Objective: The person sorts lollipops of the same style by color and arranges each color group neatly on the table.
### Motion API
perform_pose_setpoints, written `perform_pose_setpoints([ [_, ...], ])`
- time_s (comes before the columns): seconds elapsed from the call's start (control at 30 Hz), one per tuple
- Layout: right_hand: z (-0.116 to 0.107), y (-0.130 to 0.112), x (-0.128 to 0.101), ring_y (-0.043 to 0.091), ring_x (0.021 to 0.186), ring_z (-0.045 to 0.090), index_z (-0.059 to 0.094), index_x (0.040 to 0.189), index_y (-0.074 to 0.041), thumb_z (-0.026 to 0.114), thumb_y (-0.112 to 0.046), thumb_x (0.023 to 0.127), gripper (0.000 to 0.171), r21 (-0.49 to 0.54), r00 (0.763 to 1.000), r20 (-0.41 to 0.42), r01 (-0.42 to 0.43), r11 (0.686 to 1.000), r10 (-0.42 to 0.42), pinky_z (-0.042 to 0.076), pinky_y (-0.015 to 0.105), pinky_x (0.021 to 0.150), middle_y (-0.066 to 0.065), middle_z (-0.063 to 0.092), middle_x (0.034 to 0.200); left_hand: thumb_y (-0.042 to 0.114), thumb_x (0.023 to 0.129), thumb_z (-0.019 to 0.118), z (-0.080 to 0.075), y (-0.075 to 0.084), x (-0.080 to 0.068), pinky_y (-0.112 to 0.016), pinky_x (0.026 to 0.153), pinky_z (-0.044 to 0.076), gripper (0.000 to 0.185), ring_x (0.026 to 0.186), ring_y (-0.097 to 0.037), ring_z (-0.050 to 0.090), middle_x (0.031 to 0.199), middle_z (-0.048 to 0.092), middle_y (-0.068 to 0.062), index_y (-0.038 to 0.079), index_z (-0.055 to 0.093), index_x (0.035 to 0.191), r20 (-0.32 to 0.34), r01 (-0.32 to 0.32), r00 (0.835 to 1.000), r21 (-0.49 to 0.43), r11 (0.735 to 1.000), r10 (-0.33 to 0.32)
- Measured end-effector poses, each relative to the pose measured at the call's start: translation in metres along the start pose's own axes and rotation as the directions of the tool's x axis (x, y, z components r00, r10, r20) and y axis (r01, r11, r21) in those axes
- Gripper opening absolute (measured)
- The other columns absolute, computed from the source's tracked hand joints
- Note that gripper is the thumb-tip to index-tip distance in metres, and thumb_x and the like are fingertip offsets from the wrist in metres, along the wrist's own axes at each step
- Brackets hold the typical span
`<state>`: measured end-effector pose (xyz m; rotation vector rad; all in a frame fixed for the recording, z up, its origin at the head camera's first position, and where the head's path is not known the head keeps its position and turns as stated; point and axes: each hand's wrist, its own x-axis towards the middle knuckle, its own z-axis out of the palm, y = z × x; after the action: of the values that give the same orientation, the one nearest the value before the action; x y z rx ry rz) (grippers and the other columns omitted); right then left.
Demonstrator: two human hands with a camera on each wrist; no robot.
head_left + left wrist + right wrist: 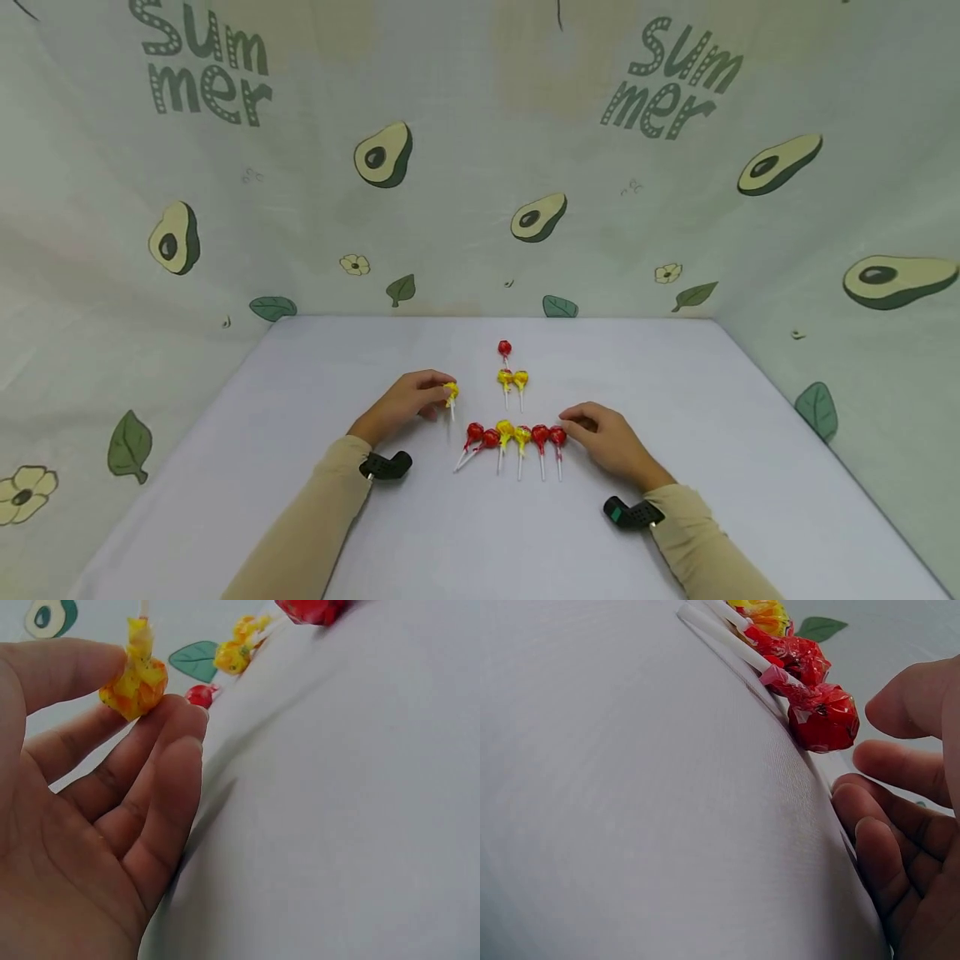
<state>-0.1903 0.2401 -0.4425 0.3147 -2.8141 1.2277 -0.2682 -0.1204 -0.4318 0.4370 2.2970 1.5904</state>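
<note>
Your left hand (405, 404) pinches a yellow lollipop (451, 392) by its head, stick pointing toward you, left of the lollipop rows (515, 437) on the bench (675, 375). Your right hand (611, 442) rests relaxed, holding nothing, fingertips beside the near row's right-end red lollipop (558, 437).
</note>
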Motion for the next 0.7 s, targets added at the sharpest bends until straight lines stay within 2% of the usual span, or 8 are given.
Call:
perform_pose_setpoints([
  [0.33, 0.002, 0.001, -0.001, 0.013, 0.090, 0.057, 0.072, 0.111, -0.016, 0.068, -0.026, 0.097, 0.018, 0.009, 1.000, -0.017, 0.012, 1.000, -0.012, 0.048, 0.036, 0.081, -0.006, 0.066, 0.103, 0.026, 0.098, 0.065, 0.007, 0.008, 0.016, -0.033, 0.078, 0.054, 0.036, 0.089, -0.022, 0.063, 0.106, 0.067, -0.005, 0.011, 0.066, 0.130, -0.032, 0.022, 0.999, 0.050, 0.998, -0.020],
  [0.57, 0.003, -0.001, -0.003, 0.013, 0.087, 0.057, 0.072, 0.109, -0.014, 0.069, -0.022, 0.096, 0.015, 0.010, 1.000, -0.022, 0.008, 1.000, -0.008, 0.048, 0.033, 0.078, -0.007, 0.066, 0.099, 0.024, 0.097, 0.068, 0.011, 0.006, 0.031, -0.032, 0.077, 0.055, 0.034, 0.090, -0.020, 0.064, 0.107, 0.069, -0.004, 0.010, 0.067, 0.128, -0.047, 0.037, 0.998, 0.030, 0.999, -0.036],
  [0.7, 0.001, 0.000, -0.004, 0.012, 0.087, 0.058, 0.072, 0.109, -0.014, 0.069, -0.021, 0.096, 0.015, 0.004, 0.999, -0.032, 0.015, 1.000, -0.015, 0.048, 0.032, 0.078, -0.007, 0.066, 0.098, 0.025, 0.096, 0.068, 0.017, 0.011, 0.038, -0.032, 0.077, 0.054, 0.030, 0.088, -0.020, 0.064, 0.106, 0.069, -0.002, 0.013, 0.068, 0.124, -0.041, 0.041, 0.998, 0.085, 0.995, -0.038],
])
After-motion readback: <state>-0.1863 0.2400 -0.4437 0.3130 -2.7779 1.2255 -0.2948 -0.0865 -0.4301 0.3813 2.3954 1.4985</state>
